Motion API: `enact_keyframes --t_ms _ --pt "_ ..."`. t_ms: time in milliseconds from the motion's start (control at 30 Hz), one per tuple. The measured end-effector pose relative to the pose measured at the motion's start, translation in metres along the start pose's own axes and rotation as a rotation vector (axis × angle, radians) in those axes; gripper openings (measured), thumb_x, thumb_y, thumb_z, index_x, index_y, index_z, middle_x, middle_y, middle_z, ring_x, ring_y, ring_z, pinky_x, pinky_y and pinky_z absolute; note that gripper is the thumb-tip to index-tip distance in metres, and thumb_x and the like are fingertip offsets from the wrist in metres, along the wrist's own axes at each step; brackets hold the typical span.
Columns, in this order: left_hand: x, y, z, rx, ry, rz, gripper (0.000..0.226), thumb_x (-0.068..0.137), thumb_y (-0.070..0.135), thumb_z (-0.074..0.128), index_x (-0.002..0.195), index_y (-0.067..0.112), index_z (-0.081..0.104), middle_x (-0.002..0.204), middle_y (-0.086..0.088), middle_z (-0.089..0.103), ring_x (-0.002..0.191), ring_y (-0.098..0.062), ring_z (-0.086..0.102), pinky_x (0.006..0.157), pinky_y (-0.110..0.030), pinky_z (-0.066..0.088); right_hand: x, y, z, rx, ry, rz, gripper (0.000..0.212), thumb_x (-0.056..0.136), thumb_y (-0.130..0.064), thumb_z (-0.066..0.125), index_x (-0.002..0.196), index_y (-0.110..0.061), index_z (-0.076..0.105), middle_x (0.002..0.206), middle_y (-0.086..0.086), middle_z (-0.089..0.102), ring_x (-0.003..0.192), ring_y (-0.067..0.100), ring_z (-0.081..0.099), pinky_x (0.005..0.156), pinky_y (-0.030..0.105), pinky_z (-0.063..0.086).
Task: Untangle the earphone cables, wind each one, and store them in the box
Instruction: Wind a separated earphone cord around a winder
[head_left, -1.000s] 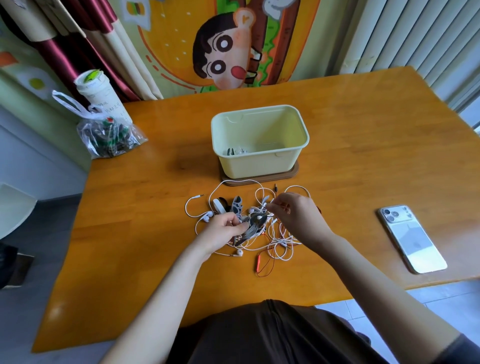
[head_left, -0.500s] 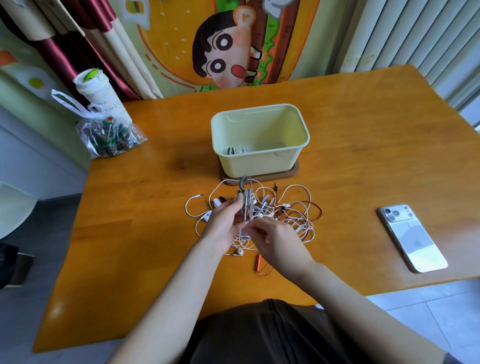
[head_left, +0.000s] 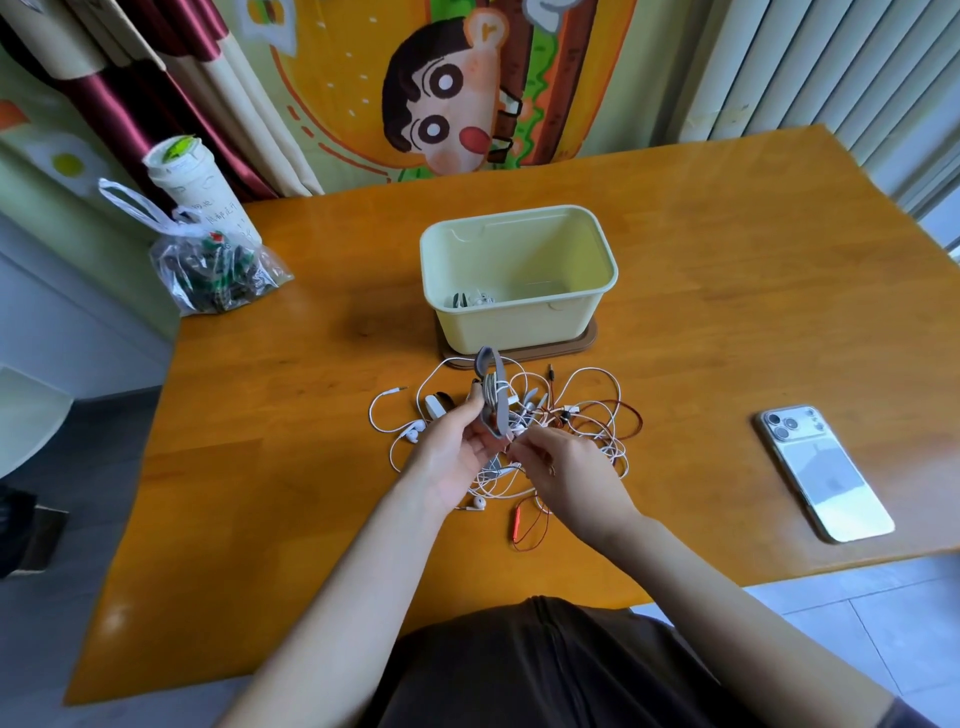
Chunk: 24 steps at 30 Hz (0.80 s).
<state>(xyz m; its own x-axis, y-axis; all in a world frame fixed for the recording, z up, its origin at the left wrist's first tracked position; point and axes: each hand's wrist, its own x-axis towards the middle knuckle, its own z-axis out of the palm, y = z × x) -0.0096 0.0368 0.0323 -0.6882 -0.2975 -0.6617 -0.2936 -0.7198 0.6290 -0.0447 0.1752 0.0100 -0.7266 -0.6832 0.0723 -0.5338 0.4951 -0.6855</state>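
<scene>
Plastic bag: far left on the table, dark items inside
Left hand: gripping an upright grey wound earphone bundle
Cable tangle: white and red wires heaped before the box
Right hand: fingertips pinching a white cable
Box: pale yellow, open, small earphone coil in its left corner
Phone: far right, face down

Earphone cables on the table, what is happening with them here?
A person sits at a wooden table sorting a tangle of earphone cables. The left hand holds up a grey earphone cable bundle, and the right hand pinches at a cable beside it. Most cables, white and red, lie tangled on the table. The pale yellow box behind the tangle already holds at least one earphone. A phone lies to the right.
</scene>
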Motion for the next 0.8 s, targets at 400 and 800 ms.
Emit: enact_keyframes --t_ms 400,800 --pt "0.001 -0.001 -0.024 0.852 -0.171 0.08 0.022 0.092 0.029 0.059 0.095 0.008 0.064 0.092 -0.004 0.066 0.087 -0.014 0.058 0.085 -0.029 0.045 0.036 0.022 -0.034 -0.159 -0.185 0.085 0.022 0.09 -0.03 0.062 0.1 -0.01 0.067 0.099 0.003 0.062 0.087 0.02 0.06 0.072 0.031 0.049" --pt "0.004 0.0 -0.028 1.066 -0.128 0.225 0.019 0.092 0.025 0.061 0.086 0.008 0.058 0.071 0.001 0.047 0.068 -0.009 0.044 0.061 -0.016 0.038 0.05 0.017 -0.05 -0.215 -0.344 0.043 0.021 0.091 -0.028 0.06 0.102 -0.011 0.067 0.098 0.005 0.068 0.085 0.02 0.063 0.069 0.027 0.05"
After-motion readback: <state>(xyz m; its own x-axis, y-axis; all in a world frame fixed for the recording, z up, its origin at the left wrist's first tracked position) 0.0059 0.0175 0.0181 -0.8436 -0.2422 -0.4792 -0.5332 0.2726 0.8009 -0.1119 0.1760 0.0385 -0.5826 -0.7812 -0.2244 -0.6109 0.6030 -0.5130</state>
